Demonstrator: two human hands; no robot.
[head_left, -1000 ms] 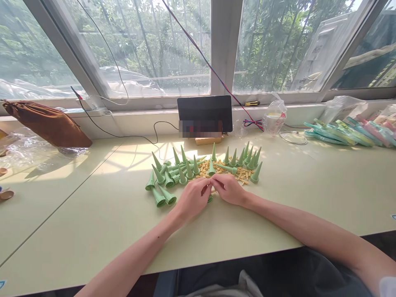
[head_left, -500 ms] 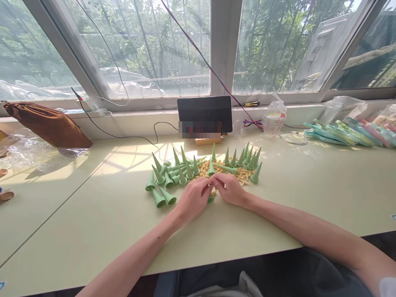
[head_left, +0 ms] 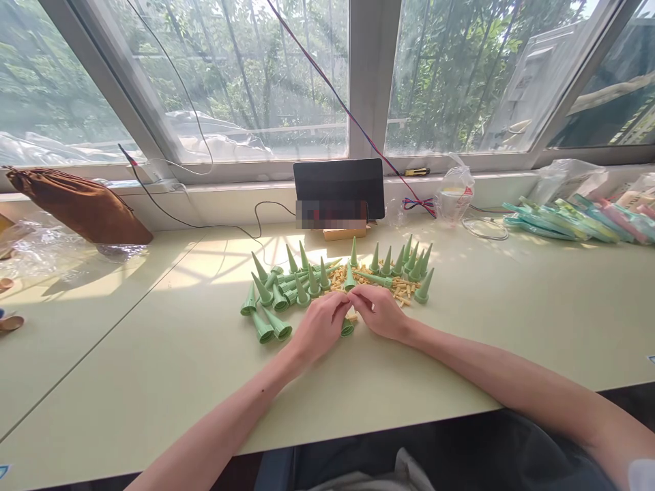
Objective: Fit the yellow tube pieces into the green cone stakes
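Observation:
My left hand (head_left: 323, 322) and my right hand (head_left: 379, 312) meet at the fingertips over the near edge of the pile. Both are closed in a pinch; whatever sits between the fingers is too small and covered to make out. A green plastic cone spike (head_left: 346, 328) lies partly hidden under my left hand, its wide threaded end toward me. Just beyond the fingertips, another green spike (head_left: 349, 278) points up. Small tan peg-like pieces (head_left: 402, 290) are scattered behind the hands. Several green spikes stand upright to the right, and others stand or lie on the left (head_left: 264, 327).
A dark tablet (head_left: 338, 184) leans on a small cardboard box (head_left: 345, 234) at the back. A brown drawstring bag (head_left: 82, 204) is far left. A bagged cup (head_left: 454, 198), a coiled white cable (head_left: 486, 229) and teal packets (head_left: 545, 221) line the back right.
My hands stay nearly in place, fingertips still together. My left hand's fingers have shifted slightly, and the green spike beneath it shows a little more. The pile looks the same.

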